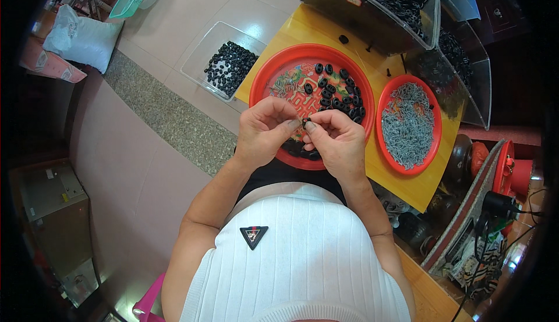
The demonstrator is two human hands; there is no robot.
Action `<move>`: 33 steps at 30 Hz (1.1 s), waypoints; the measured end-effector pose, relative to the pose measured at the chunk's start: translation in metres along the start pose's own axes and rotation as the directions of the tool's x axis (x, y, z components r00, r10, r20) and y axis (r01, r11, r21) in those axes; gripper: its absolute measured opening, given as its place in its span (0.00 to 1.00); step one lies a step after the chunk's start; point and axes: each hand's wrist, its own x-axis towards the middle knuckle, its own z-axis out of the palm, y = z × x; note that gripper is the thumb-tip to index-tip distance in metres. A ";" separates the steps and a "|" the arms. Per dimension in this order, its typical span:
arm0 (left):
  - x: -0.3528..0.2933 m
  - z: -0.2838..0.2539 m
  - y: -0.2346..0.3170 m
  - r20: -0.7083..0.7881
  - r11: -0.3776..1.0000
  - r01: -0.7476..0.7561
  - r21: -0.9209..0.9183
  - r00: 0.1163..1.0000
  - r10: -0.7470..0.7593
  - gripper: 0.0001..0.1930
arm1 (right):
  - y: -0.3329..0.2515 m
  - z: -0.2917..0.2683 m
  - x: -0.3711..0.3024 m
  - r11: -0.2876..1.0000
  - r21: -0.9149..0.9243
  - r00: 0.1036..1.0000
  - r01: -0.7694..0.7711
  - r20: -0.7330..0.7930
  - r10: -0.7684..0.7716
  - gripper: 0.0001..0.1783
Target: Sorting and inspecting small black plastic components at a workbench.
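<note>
Over the near part of a round red tray [369, 77], my two hands meet fingertip to fingertip. My right hand [339, 147] pinches a small black plastic piece [305, 122] between thumb and fingers. The thumb and forefinger of my left hand [262, 132] press together at the same piece; whatever they grip is too small to make out. Several black oval pieces with holes [308, 88] lie in the tray, mostly to the right and near side. A loose scatter of small grey screws [285, 84] lies at its left.
A smaller red tray [438, 125] full of grey screws [409, 127] stands right on the yellow table [303, 23]. Clear bins [372, 16] of black parts stand behind. On the floor at left sit a clear box [195, 57] of black pieces and a white sack [84, 39].
</note>
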 end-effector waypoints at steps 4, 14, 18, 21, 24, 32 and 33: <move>0.000 0.000 0.000 0.017 1.000 0.008 -0.014 1.000 -0.008 0.06 | 0.001 -0.001 0.001 1.000 0.018 1.000 0.016 -0.006 -0.016 0.04; 0.001 0.007 0.004 0.041 0.983 -0.081 0.165 0.996 0.075 0.07 | 0.011 -0.002 0.001 0.980 -0.164 0.991 0.111 -0.058 -0.121 0.02; 0.001 0.010 0.003 0.041 0.953 -0.100 0.287 0.995 0.093 0.07 | 0.020 -0.003 0.003 0.958 -0.229 0.977 0.174 -0.084 -0.198 0.03; 0.001 0.012 0.000 0.028 0.945 -0.108 0.309 0.994 0.105 0.07 | 0.016 0.000 0.002 0.983 -0.121 0.982 0.138 -0.112 -0.152 0.03; 0.001 0.014 -0.003 0.002 0.938 -0.109 0.328 0.993 0.114 0.06 | 0.027 -0.001 0.003 0.966 -0.190 0.971 0.178 -0.125 -0.203 0.03; 0.009 0.009 -0.008 -0.041 0.948 -0.024 0.317 0.998 0.039 0.05 | 0.029 0.000 0.012 0.988 -0.081 0.981 0.134 -0.128 -0.144 0.02; 0.013 0.007 -0.002 -0.014 0.932 -0.021 0.363 1.000 0.028 0.05 | 0.026 -0.001 0.013 0.997 -0.010 0.990 0.074 -0.117 -0.075 0.03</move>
